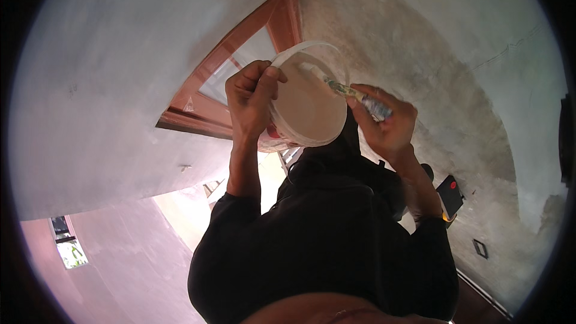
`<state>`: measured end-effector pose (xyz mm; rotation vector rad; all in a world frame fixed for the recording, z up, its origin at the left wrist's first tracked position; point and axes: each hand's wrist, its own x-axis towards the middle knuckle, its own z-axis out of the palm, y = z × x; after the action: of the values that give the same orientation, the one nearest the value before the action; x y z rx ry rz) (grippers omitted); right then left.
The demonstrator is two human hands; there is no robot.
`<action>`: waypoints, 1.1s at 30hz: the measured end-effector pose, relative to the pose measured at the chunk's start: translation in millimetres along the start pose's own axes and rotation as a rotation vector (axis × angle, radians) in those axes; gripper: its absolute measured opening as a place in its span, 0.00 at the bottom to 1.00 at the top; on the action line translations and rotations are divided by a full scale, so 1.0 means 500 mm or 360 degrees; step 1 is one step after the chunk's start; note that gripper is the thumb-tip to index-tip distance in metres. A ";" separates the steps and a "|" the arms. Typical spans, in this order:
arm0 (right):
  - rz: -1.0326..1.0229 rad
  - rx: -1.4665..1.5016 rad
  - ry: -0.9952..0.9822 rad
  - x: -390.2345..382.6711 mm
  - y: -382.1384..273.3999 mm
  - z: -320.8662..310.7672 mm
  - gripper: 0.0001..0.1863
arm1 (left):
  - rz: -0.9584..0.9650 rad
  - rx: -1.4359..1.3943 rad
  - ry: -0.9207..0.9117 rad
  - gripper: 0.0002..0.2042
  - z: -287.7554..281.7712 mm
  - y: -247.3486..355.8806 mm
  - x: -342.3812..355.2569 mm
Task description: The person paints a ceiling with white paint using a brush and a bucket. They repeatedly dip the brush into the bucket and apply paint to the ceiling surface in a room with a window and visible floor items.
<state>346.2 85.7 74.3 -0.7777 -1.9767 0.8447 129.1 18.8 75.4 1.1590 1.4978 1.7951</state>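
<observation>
Bucket (307,142): between the hands; left hand (255,93) closed on its rim. Brush (339,88): right hand (387,123) closed round it, tip inside bucket. Handling advice: keep rim steady, stroke lightly along inner wall.

Pale tilted bucket (300,99), patterned stick-like tool (343,89) across its mouth

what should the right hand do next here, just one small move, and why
Probably wipe the tool lightly against the inner wall of the bucket: the right hand grips its handle, its pale end is at the bucket's mouth, and the left hand steadies the rim.
</observation>
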 end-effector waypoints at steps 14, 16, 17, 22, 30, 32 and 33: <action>0.0230 0.0793 -0.0420 0.037 0.069 0.062 0.13 | 0.0062 0.0118 0.0013 0.13 -0.032 -0.022 0.000; -0.0209 0.0121 -0.0379 0.044 0.063 0.055 0.15 | 0.0062 0.0046 -0.0001 0.14 -0.034 -0.022 -0.004; -0.0344 0.0039 -0.0325 0.043 0.067 0.055 0.15 | 0.0069 0.0037 -0.0015 0.15 -0.033 -0.021 -0.004; -0.0637 -0.0187 -0.0107 0.018 0.062 0.043 0.15 | 0.0094 -0.0006 0.0019 0.15 -0.040 -0.022 -0.008; 0.0316 0.0839 -0.0180 0.027 0.049 0.005 0.09 | 0.0229 -0.0143 0.0073 0.12 -0.032 -0.017 0.014; 0.0543 0.1159 -0.0402 0.039 0.049 0.019 0.10 | 0.0198 -0.0129 0.0089 0.12 -0.027 -0.009 0.015; 0.0563 0.1195 -0.0468 0.040 0.051 0.030 0.10 | 0.0185 -0.0118 0.0104 0.12 -0.026 -0.009 0.013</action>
<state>329.5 111.7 56.7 -0.5681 -1.5667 1.8549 114.2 18.5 72.5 1.1831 1.4127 1.9666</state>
